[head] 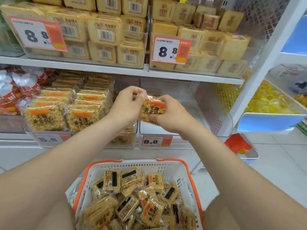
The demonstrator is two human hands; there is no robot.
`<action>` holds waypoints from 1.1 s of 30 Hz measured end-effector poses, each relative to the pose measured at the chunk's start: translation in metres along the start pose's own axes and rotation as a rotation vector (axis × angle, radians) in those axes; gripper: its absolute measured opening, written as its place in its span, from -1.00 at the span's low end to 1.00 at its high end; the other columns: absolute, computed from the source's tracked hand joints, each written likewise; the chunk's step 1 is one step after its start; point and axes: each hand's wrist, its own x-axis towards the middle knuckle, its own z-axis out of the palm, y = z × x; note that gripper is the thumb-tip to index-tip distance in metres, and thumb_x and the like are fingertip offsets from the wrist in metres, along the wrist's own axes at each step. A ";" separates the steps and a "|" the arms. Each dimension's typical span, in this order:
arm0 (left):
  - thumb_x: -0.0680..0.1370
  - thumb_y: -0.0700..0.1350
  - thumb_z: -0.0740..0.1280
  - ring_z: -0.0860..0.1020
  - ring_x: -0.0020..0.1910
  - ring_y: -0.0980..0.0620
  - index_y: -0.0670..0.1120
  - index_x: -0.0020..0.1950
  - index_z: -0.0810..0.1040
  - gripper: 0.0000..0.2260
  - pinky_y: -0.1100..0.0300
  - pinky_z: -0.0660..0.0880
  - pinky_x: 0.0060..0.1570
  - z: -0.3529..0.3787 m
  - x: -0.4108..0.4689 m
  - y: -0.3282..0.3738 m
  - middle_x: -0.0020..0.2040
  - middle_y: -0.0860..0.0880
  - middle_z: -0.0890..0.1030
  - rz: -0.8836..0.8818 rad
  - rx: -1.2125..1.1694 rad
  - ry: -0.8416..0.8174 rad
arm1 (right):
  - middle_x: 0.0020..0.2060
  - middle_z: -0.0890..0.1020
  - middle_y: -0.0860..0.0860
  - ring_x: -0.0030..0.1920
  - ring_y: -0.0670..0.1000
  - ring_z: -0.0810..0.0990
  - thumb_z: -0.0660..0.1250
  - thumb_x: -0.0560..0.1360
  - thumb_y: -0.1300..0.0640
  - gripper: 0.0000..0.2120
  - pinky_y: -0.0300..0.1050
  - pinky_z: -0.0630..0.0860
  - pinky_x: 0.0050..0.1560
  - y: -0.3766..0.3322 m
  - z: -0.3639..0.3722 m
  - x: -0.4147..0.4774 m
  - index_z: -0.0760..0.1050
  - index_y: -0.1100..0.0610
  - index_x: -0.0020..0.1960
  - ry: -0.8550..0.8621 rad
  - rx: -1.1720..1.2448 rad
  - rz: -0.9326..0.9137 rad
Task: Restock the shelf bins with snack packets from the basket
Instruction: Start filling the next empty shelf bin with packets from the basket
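Both hands hold one clear snack packet (153,108) of yellow rice crackers with an orange stripe and black print, raised in front of the lower shelf. My left hand (127,105) pinches its top left corner. My right hand (167,113) grips its right side and lower edge. Below, a white basket with orange handles (166,166) is full of several more such packets (131,195). Behind the hands stands a clear shelf bin (191,103) that looks almost empty. To the left, another clear bin (66,112) holds neat rows of the same packets.
The upper shelf (116,67) carries bins of square yellow biscuit packs with 8.8 price tags (171,49). Red-and-silver packets (15,92) lie at the far left. A white shelf post (259,67) rises on the right, with bins of yellow sweets (269,100) beyond it.
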 end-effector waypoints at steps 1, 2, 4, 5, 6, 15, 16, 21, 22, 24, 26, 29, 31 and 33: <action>0.71 0.01 0.26 0.62 0.16 0.01 0.05 0.26 0.60 -0.82 -0.09 0.59 0.22 0.000 0.001 -0.003 0.14 0.05 0.64 0.038 0.087 -0.003 | 0.16 0.61 0.02 0.10 0.09 0.62 0.51 0.49 0.08 -0.43 0.09 0.64 0.08 0.005 -0.001 0.007 0.37 -0.08 0.43 -0.035 0.003 0.031; 0.72 -0.01 0.24 0.58 0.22 0.00 0.00 0.33 0.57 -0.78 -0.03 0.54 0.26 0.001 0.002 -0.008 0.20 0.03 0.62 0.069 0.195 -0.002 | 0.11 0.64 0.05 0.03 0.08 0.65 0.51 0.51 0.10 -0.50 0.12 0.68 0.05 0.011 -0.003 0.015 0.40 -0.06 0.38 -0.071 0.035 0.068; 0.74 -0.04 0.19 0.48 0.37 -0.11 -0.09 0.48 0.45 -0.67 0.00 0.42 0.37 0.005 0.003 -0.015 0.36 -0.10 0.51 0.084 0.416 -0.024 | 0.06 0.67 0.13 -0.09 0.09 0.66 0.48 0.55 0.16 -0.59 0.06 0.69 -0.05 0.020 -0.010 0.030 0.43 -0.01 0.33 -0.132 0.114 0.143; 0.74 -0.04 0.18 0.42 0.42 -0.18 -0.13 0.54 0.37 -0.62 -0.03 0.36 0.42 0.007 0.004 -0.017 0.43 -0.17 0.44 0.046 0.477 -0.054 | 0.07 0.69 0.15 -0.09 0.11 0.67 0.45 0.57 0.18 -0.64 0.06 0.70 -0.05 0.023 -0.014 0.039 0.45 0.00 0.31 -0.154 0.140 0.170; 0.73 -0.04 0.17 0.38 0.45 -0.22 -0.15 0.57 0.31 -0.58 -0.05 0.32 0.45 0.010 0.005 -0.018 0.47 -0.21 0.38 -0.002 0.500 -0.084 | 0.07 0.70 0.17 -0.07 0.13 0.68 0.43 0.59 0.19 -0.70 0.10 0.71 0.01 0.024 -0.019 0.046 0.48 0.01 0.28 -0.176 0.150 0.185; 0.62 -0.25 0.28 0.51 0.01 -0.20 -0.17 0.15 0.34 -0.84 0.07 0.34 -0.14 0.031 -0.003 -0.029 0.06 -0.17 0.46 0.091 0.752 -0.122 | 0.05 0.58 0.17 -0.11 0.15 0.59 0.28 0.65 0.23 -0.71 -0.02 0.58 -0.23 0.037 -0.011 0.103 0.38 0.18 0.35 -0.221 -0.243 0.192; 0.61 -0.26 0.29 0.49 -0.04 -0.18 -0.13 0.12 0.30 -0.82 0.06 0.34 -0.17 0.033 -0.003 -0.028 0.04 -0.14 0.42 0.102 0.792 -0.119 | -0.02 0.56 0.11 -0.15 0.11 0.57 0.27 0.64 0.23 -0.77 -0.08 0.51 -0.31 0.041 -0.005 0.106 0.40 0.13 0.29 -0.195 -0.257 0.177; 0.60 -0.21 0.29 0.43 -0.19 -0.11 -0.09 0.09 0.23 -0.77 0.11 0.24 -0.39 0.036 0.005 -0.028 0.00 -0.09 0.35 0.092 0.853 -0.070 | 0.01 0.62 0.11 -0.10 0.12 0.58 0.30 0.57 0.22 -0.80 -0.12 0.42 -0.36 0.056 0.023 0.135 0.49 0.16 0.19 -0.132 -0.369 0.106; 0.60 -0.20 0.29 0.43 -0.19 -0.12 -0.09 0.11 0.23 -0.77 0.11 0.23 -0.41 0.037 0.006 -0.029 0.00 -0.09 0.36 0.084 0.861 -0.064 | 0.03 0.64 0.11 -0.08 0.12 0.57 0.30 0.56 0.22 -0.79 -0.12 0.43 -0.29 0.055 0.026 0.140 0.52 0.15 0.20 -0.125 -0.407 0.077; 0.60 -0.16 0.30 0.43 -0.17 -0.14 -0.10 0.15 0.24 -0.76 0.07 0.30 -0.35 0.039 0.007 -0.028 0.02 -0.08 0.35 0.065 0.873 -0.056 | 0.12 0.62 0.11 0.04 0.13 0.57 0.31 0.57 0.17 -0.74 -0.11 0.44 0.00 0.054 0.032 0.153 0.52 0.15 0.25 -0.104 -0.531 0.008; 0.62 -0.12 0.28 0.41 -0.16 -0.15 -0.12 0.18 0.25 -0.75 0.02 0.34 -0.28 0.042 0.007 -0.028 0.03 -0.08 0.34 0.056 0.880 -0.047 | 0.24 0.54 0.14 0.22 0.18 0.51 0.31 0.58 0.07 -0.64 -0.01 0.33 0.31 0.056 0.040 0.165 0.44 0.15 0.34 -0.083 -0.667 -0.037; 0.62 -0.07 0.28 0.46 -0.14 -0.18 -0.14 0.21 0.26 -0.73 0.00 0.38 -0.26 0.044 0.007 -0.029 0.06 -0.10 0.40 0.069 0.889 -0.018 | 0.36 0.32 0.21 0.34 0.28 0.33 0.30 0.53 -0.05 -0.40 -0.04 0.34 0.17 0.062 0.056 0.181 0.26 0.16 0.49 -0.014 -0.741 -0.011; 0.62 -0.05 0.28 0.50 -0.12 -0.20 -0.15 0.22 0.27 -0.71 0.00 0.38 -0.27 0.046 0.007 -0.030 0.07 -0.11 0.41 0.075 0.903 -0.004 | 0.46 0.12 0.15 0.43 0.31 0.16 0.35 0.50 -0.02 -0.21 -0.14 0.33 -0.02 0.066 0.062 0.184 0.04 0.21 0.57 0.068 -0.648 0.030; 0.63 -0.04 0.28 0.48 -0.15 -0.18 -0.16 0.24 0.27 -0.69 0.01 0.36 -0.28 0.048 0.007 -0.030 0.05 -0.10 0.40 0.082 0.909 0.008 | 0.44 0.07 0.14 0.43 0.29 0.17 0.40 0.51 0.03 -0.11 -0.13 0.38 -0.01 0.070 0.063 0.186 -0.10 0.24 0.59 0.103 -0.551 0.064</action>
